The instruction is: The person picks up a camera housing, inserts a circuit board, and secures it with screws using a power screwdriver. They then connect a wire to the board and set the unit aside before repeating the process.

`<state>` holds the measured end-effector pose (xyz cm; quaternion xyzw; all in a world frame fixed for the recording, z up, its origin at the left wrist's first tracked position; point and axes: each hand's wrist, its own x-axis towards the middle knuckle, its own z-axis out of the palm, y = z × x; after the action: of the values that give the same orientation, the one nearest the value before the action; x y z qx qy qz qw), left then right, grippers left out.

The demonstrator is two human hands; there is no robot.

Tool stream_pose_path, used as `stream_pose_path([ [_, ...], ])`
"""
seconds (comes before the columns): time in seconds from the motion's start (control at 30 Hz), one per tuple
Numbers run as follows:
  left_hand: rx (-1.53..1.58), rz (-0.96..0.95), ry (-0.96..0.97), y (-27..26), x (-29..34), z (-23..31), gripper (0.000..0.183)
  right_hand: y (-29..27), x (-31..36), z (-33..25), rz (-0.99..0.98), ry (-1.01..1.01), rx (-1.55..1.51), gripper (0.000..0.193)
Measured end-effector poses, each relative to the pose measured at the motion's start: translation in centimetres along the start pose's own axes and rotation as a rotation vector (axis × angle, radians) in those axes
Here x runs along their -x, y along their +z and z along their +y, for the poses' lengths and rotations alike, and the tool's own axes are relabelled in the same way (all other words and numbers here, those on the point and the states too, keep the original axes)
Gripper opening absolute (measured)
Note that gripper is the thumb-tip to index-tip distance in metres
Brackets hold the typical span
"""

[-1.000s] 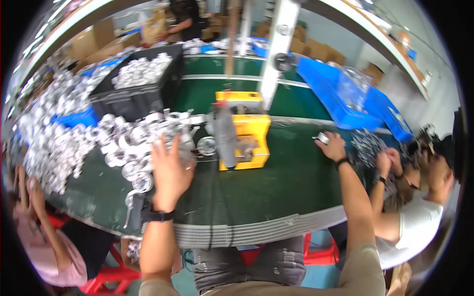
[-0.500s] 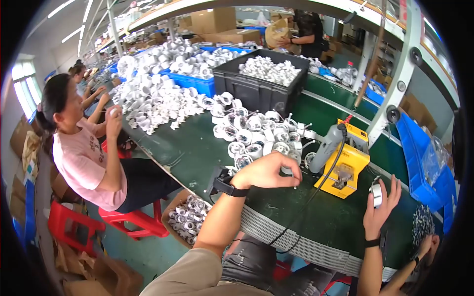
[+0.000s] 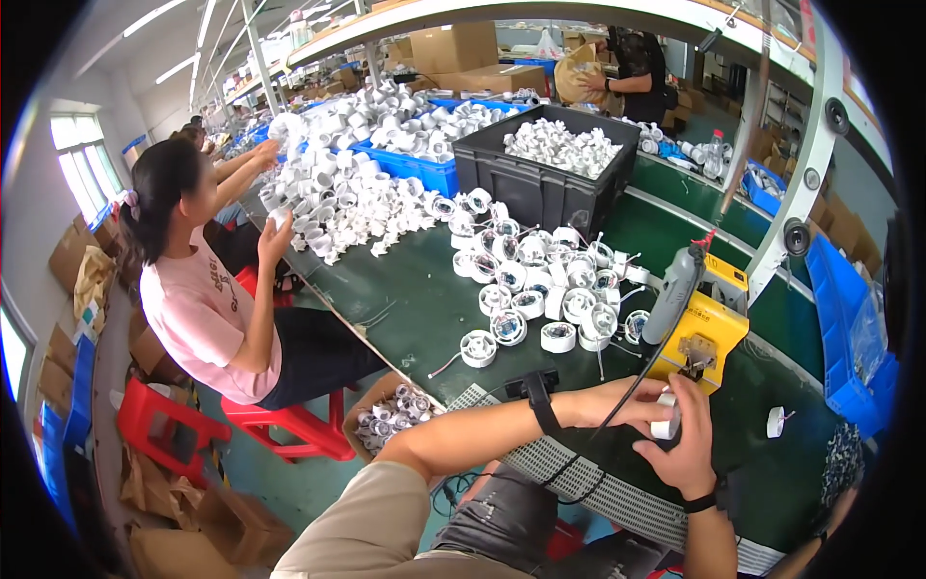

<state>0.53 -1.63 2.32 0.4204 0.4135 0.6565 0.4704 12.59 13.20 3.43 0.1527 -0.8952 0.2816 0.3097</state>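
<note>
Both hands meet at a white round plastic part, close in front of the yellow machine. My left hand reaches in from the left with its fingers closed against the part. From the other side, my right hand curls its thumb and fingers around it. What the fingertips do inside the part is hidden. A second white round part with a short wire lies on the green table to the right. Several similar white housings with wires are spread beyond my left forearm.
A black crate of small white pieces stands behind the housings, beside a blue bin. A black cable crosses my left hand. At left a person in a pink shirt sits holding a white piece. Blue trays line the right side.
My left hand has moved right, from beside the housings to my right hand. Both now grip one white part. A wired white part now lies alone at right. The view has shifted slightly.
</note>
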Motion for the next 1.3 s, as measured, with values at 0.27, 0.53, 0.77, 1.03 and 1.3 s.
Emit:
stream_pose_path([
  [0.27,-0.160,-0.041,-0.189,-1.4,-0.1,-0.9,0.045,-1.5,1.1,3.1,-0.106,0.521,-0.668,0.012],
  [0.53,-0.089,0.068,-0.082,-1.1,0.0,-0.4,0.046,-1.0,1.1,2.4,-0.193,0.746,-0.886,0.003],
  [0.77,-0.052,0.175,-0.113,-1.5,-0.4,-1.1,0.041,-1.2,1.4,2.7,0.007,0.687,-0.832,0.022],
  [1.03,0.199,0.175,-0.348,-1.5,-0.4,-1.2,0.058,0.0,1.7,2.8,-0.058,0.358,-0.662,0.012],
  [1.3,0.142,0.410,-0.223,0.5,-0.9,-1.8,0.045,1.5,2.0,1.2,0.137,0.299,-0.231,0.010],
])
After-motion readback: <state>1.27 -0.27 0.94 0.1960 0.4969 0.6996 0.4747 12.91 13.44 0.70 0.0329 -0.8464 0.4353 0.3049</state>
